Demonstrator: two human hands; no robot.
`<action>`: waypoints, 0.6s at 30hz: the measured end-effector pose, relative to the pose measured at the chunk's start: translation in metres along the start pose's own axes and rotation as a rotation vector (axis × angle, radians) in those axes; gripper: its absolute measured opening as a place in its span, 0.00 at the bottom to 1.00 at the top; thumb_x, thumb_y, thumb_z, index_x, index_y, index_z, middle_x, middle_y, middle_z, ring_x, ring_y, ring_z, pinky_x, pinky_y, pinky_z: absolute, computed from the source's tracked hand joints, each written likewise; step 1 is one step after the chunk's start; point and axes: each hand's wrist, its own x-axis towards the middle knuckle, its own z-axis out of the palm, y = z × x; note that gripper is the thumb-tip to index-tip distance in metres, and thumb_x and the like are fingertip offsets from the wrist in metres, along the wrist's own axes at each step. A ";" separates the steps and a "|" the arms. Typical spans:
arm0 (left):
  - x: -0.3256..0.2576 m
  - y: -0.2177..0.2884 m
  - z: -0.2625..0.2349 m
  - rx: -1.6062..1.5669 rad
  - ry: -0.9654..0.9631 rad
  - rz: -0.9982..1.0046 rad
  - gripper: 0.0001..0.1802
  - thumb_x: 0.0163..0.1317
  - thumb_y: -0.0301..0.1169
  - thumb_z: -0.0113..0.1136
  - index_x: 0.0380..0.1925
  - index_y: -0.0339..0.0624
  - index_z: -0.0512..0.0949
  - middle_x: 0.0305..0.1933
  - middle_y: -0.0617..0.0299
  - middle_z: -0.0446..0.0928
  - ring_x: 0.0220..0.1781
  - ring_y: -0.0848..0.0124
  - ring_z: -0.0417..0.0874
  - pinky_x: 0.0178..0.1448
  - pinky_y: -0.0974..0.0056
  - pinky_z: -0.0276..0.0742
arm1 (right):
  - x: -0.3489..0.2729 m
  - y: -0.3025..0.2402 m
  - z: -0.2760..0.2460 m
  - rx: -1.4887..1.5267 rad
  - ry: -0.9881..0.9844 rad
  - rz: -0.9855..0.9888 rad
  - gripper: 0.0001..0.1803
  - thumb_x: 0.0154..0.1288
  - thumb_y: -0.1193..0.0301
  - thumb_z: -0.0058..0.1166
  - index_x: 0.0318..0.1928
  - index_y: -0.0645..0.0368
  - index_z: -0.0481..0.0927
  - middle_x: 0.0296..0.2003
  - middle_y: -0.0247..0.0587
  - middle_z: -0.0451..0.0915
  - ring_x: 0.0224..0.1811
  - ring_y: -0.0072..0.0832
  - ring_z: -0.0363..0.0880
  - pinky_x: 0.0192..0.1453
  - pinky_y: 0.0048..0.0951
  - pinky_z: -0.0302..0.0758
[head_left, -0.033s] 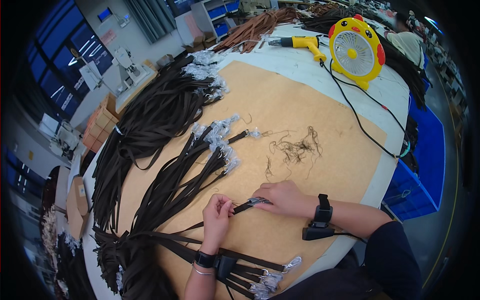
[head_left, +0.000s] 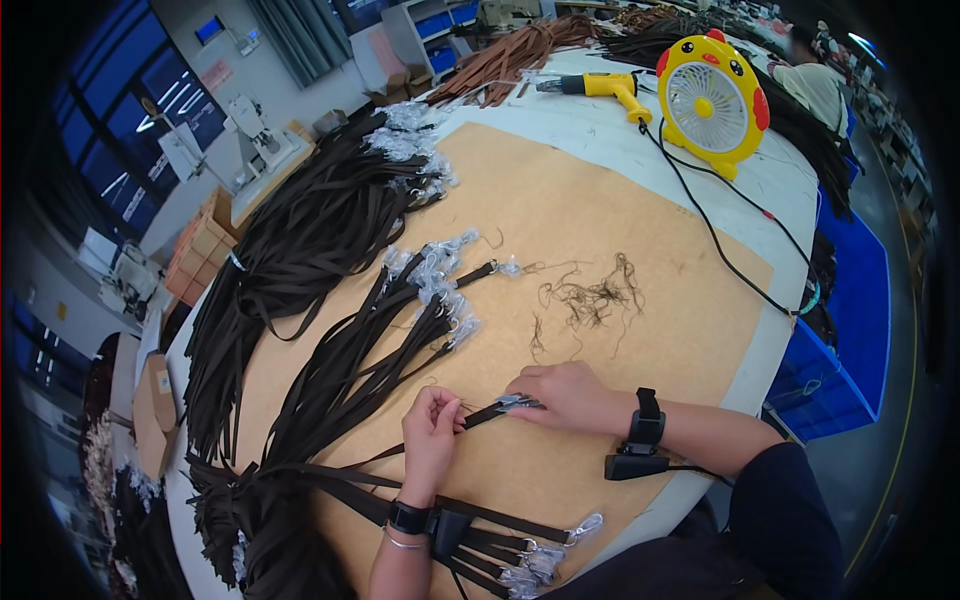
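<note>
My left hand [head_left: 432,425] is closed in a pinch, with a fine dark thread [head_left: 470,405] showing at its fingertips. A flat dark strap [head_left: 482,416] runs from beneath that hand toward my right hand [head_left: 560,396]. My right hand is closed over the strap's end, where a grey, shiny metal piece [head_left: 517,402] shows between the fingers; its exact kind is partly hidden. Below my left wrist, several more straps end in plastic-wrapped metal clasps [head_left: 535,560]. Farther up lies another bunch of straps [head_left: 375,320] with wrapped clasps. Loose dark threads [head_left: 598,300] lie beyond my right hand.
Brown board [head_left: 690,260] covers much of the white table. A large heap of dark straps [head_left: 300,215] lies at the far left. A yellow fan [head_left: 705,108] and yellow heat gun [head_left: 605,86] stand at the back, with black cables. A blue bin [head_left: 835,370] stands at right.
My left hand has shifted very slightly to the left. The right hand and the straps look the same.
</note>
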 end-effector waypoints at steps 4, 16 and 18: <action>0.014 -0.005 -0.016 0.460 0.145 0.208 0.03 0.64 0.19 0.57 0.37 0.36 0.75 0.30 0.58 0.78 0.29 0.65 0.80 0.36 0.64 0.76 | 0.001 0.010 0.003 0.035 0.002 -0.022 0.15 0.64 0.57 0.60 0.46 0.51 0.84 0.37 0.37 0.83 0.38 0.38 0.84 0.39 0.38 0.79; -0.012 0.019 0.013 0.653 -0.018 0.358 0.10 0.52 0.23 0.72 0.32 0.36 0.80 0.30 0.59 0.76 0.26 0.70 0.76 0.32 0.67 0.74 | -0.002 0.002 0.014 -0.174 0.164 -0.213 0.15 0.67 0.58 0.59 0.48 0.52 0.82 0.31 0.35 0.77 0.25 0.34 0.80 0.26 0.35 0.76; -0.012 0.018 0.014 0.650 -0.003 0.351 0.09 0.53 0.22 0.72 0.32 0.36 0.80 0.30 0.59 0.76 0.26 0.69 0.76 0.32 0.67 0.74 | -0.002 0.001 0.016 -0.214 0.173 -0.239 0.15 0.67 0.58 0.59 0.48 0.53 0.82 0.30 0.35 0.75 0.23 0.33 0.79 0.24 0.34 0.74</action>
